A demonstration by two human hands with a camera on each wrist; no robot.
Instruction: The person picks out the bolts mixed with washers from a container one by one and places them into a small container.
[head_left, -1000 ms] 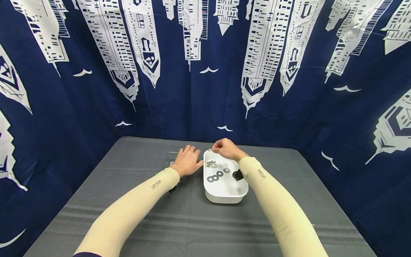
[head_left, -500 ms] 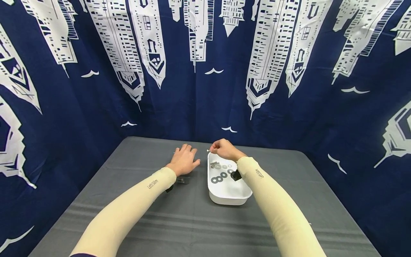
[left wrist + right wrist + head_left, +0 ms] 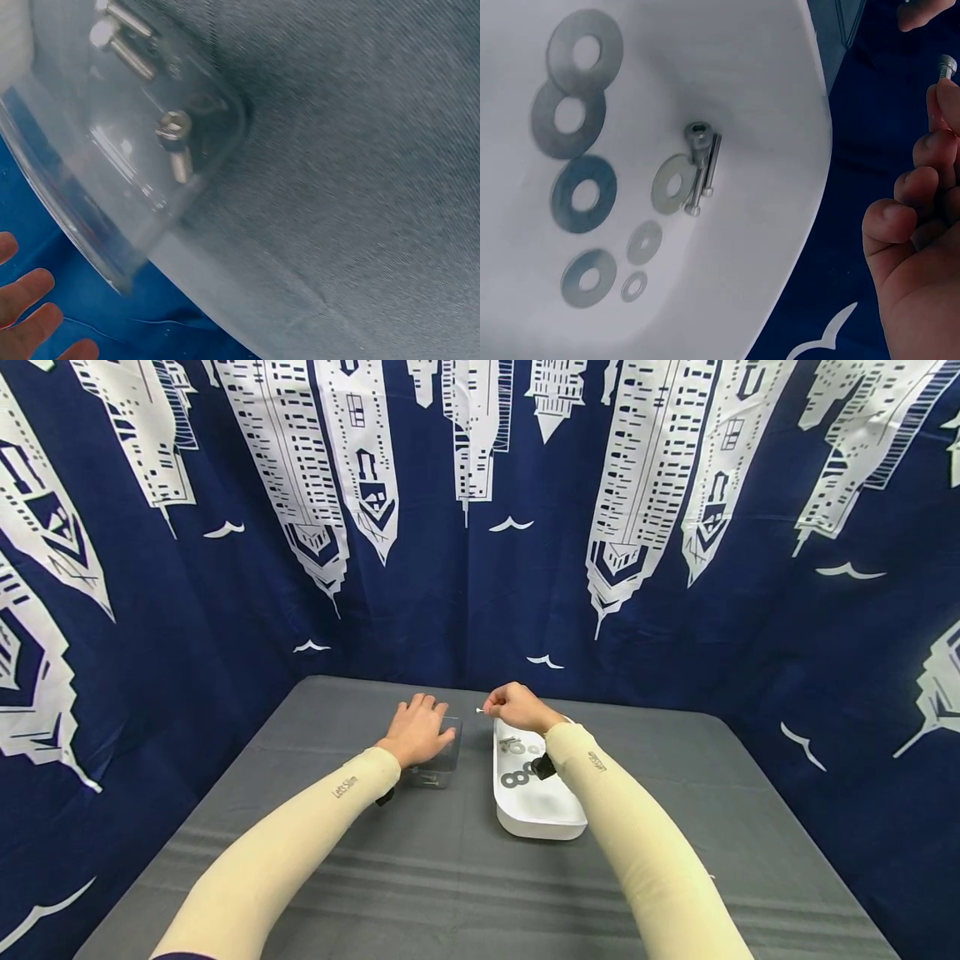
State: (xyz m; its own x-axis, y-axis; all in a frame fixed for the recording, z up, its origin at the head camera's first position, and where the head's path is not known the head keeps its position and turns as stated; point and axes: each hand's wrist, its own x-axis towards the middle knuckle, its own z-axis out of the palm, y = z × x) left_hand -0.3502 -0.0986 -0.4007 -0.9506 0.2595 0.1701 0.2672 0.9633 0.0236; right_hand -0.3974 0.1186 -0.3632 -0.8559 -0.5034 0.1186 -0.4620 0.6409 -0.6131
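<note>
My right hand (image 3: 517,706) pinches a small socket-head screw (image 3: 947,66) between thumb and fingers, just beyond the far left corner of a white tray (image 3: 540,828). The screw's head points away from the fingertips. Lying in the tray are several flat washers (image 3: 585,195) of different sizes and several more socket-head screws (image 3: 699,136). To the left, my left hand (image 3: 415,731) is over a clear plastic box (image 3: 442,770), fingers spread, partly covering it. Inside the box, the left wrist view shows two bolts (image 3: 127,52) side by side and another bolt (image 3: 176,142) apart from them.
A grey cloth-covered table (image 3: 360,893) lies under everything, with a dark blue curtain (image 3: 450,618) of white building prints behind and at both sides. The tray and clear box stand side by side with a narrow gap between them.
My right hand has moved left with the screw, past the tray's edge. My left hand has shifted left, and more of the clear box now shows on its right. The head view has turned slightly left.
</note>
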